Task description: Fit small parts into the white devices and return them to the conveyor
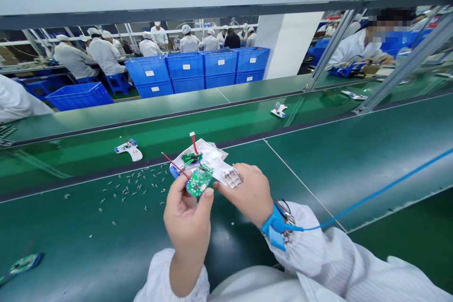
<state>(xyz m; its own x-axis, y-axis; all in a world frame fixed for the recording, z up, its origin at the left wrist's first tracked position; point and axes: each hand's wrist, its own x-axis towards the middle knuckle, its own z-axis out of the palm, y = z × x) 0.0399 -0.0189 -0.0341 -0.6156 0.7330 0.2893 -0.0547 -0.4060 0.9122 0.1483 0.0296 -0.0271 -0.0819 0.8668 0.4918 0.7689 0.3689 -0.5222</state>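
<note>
Between the thumb and fingers of my left hand is a green circuit board, tilted so its components face me. Wires join it to a smaller green board seated in a white plastic housing half. My right hand is closed around the ribbed end of that housing. A red cable with a white connector sticks up from the housing, and a thin red wire points out to the left. A blue wrist strap with a cord circles my right wrist.
Many small metal parts lie scattered on the green bench left of my hands. Another circuit board rests at the lower left. Housing halves sit on the green conveyor beyond. Blue bins and co-workers are farther back.
</note>
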